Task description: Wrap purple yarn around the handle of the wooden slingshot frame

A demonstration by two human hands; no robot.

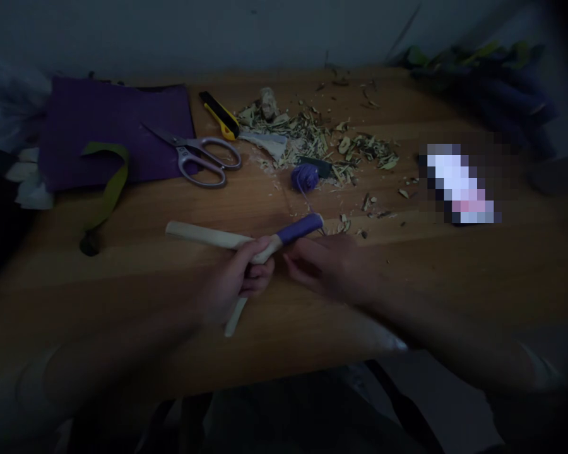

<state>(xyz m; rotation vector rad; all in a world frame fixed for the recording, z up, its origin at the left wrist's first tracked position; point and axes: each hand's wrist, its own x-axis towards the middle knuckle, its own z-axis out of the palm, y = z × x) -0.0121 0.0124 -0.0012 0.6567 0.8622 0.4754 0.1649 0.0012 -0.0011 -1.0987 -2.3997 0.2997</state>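
Observation:
My left hand (253, 271) is wrapped around the joint of a peeled, Y-shaped forked stick (203, 234). Two pale bare arms stick out of the grip, one to the left and one down toward me. The third arm points right and is covered in tightly wound purple string (301, 229). Just under that wrapped arm, my right hand (324, 261) is closed in a pinch by the string; the fingertips are dim. From a ball of purple string (305, 178) beyond the stick, a strand runs down to the wrapped end.
Scissors (203, 157) lie partly on a purple sheet (118, 132), near an olive strap (116, 183). A yellow box cutter (220, 116) rests beside wood shavings (307, 132). To the right are a blurred-out phone (461, 183) and a dark bundle with green leaves (497, 82).

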